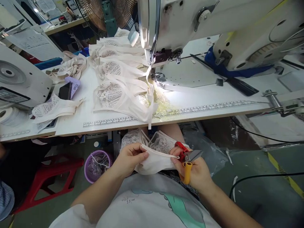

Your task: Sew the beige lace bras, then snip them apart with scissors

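Observation:
Over my lap hangs a white lace bra (155,162), its smooth fabric stretched between my two hands. My left hand (129,158) pinches its upper edge between thumb and fingers. At the other end, my right hand (198,174) is closed around scissors (187,156) with one red and one yellow-orange handle, blades pointing right. The thumb and fingers of that same hand also grip the bra's edge. Part of the lace lies behind my hands, towards the table edge.
A sewing machine (163,58) stands on the table beyond my hands. White lace bras (111,91) lie overlapped left of its needle. A printed ruler (204,108) runs along the front edge. Below are a purple basket (88,169) of scraps and a red stool (51,172) beside another person.

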The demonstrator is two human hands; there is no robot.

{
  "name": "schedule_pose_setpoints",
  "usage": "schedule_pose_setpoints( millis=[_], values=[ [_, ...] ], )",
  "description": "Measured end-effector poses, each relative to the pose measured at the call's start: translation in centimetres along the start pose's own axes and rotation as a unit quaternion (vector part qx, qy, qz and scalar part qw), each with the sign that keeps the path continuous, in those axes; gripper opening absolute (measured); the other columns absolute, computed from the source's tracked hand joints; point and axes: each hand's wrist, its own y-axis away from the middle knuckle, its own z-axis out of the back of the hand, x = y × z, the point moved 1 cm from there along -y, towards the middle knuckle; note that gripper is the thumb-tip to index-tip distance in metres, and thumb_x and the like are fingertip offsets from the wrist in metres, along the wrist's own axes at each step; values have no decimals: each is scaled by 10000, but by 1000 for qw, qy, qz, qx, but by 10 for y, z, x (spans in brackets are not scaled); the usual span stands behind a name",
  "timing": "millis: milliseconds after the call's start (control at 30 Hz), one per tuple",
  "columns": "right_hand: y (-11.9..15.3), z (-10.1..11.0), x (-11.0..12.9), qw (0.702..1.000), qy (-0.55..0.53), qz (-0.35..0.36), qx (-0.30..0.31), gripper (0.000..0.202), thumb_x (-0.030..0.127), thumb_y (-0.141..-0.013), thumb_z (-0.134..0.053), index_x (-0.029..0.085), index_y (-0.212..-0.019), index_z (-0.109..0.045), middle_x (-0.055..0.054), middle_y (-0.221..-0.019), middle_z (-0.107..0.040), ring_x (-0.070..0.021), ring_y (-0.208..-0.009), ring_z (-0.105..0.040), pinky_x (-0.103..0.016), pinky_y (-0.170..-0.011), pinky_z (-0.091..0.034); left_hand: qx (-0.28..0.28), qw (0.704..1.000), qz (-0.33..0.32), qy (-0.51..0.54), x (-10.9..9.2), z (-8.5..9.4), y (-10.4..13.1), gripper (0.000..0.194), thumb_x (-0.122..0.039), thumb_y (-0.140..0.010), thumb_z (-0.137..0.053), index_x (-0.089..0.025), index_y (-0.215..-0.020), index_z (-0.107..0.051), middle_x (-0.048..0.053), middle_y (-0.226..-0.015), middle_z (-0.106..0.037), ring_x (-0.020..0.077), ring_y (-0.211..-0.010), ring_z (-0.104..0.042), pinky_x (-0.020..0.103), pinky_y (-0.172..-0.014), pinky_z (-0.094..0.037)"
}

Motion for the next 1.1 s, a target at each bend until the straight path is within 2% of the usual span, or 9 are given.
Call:
schedule_pose_setpoints(
  millis=[200,333,433,533,600,667,767,833,1100],
  values=[
    [6,2,8,996,14,-84,4,205,362,-744,-656,217,-774,-515,-17,-714,-543,-166,-637,-499,-290,-587,-432,20,977,-155,-147,2,10,5,128,-277,-783,-630,-149,-777,-636,59,-813,-571,156,-746,-538,262,-649,-449],
    [3,0,14,994,39,-98,24,247,381,-700,-665,202,-720,-496,-1,-669,-511,-141,-588,-455,-265,-537,-400,113,940,-189,-261,-16,13,10,265,-268,-804,-595,-186,-1056,-583,103,-982,-615,210,-879,-586,313,-745,-479],
    [0,-1,21,991,82,-79,71,195,323,-721,-611,197,-688,-466,8,-637,-487,-125,-561,-424,-250,-507,-374,163,868,-253,-394,-42,-3,13,441,-260,-782,-621,-216,-1205,-503,99,-1014,-638,222,-889,-608,319,-764,-476],
    [-1,-2,26,987,118,-45,102,126,234,-714,-583,192,-698,-465,19,-637,-475,-117,-564,-414,-239,-508,-364,180,770,-299,-534,-57,-25,9,212,-266,-796,-604,-205,-998,-622,67,-829,-657,210,-763,-605,296,-681,-455],
    [-1,-3,28,985,131,-29,105,111,209,-709,-578,192,-702,-469,23,-642,-468,-116,-573,-415,-236,-513,-364,194,746,-282,-571,-56,-34,3,106,-250,-827,-557,-194,-833,-647,48,-711,-623,187,-674,-575,272,-610,-427],
    [0,-2,29,986,127,-36,102,111,230,-718,-581,194,-717,-476,22,-647,-470,-120,-578,-423,-240,-517,-372,197,784,-236,-539,-49,-36,-2,144,-229,-847,-522,-184,-779,-641,36,-670,-589,160,-627,-544,247,-562,-405],
    [2,0,27,990,91,-65,84,170,311,-727,-609,198,-733,-483,3,-680,-511,-138,-605,-460,-256,-534,-403,181,890,-135,-396,-36,-29,-6,154,-268,-839,-546,-162,-762,-627,29,-667,-576,132,-588,-522,226,-520,-398],
    [3,1,25,992,74,-81,67,217,353,-718,-635,201,-724,-481,-12,-713,-539,-149,-635,-486,-265,-558,-426,163,937,-72,-299,-29,-23,-7,182,-303,-826,-572,-151,-733,-608,20,-637,-565,116,-552,-501,217,-496,-392],
    [2,-4,23,990,21,-130,41,273,385,-702,-646,210,-706,-437,-27,-786,-555,-164,-702,-531,-281,-604,-475,82,980,7,-181,-26,-16,-5,199,-308,-757,-664,-114,-742,-623,38,-673,-604,101,-575,-522,198,-521,-421]
  ],
)
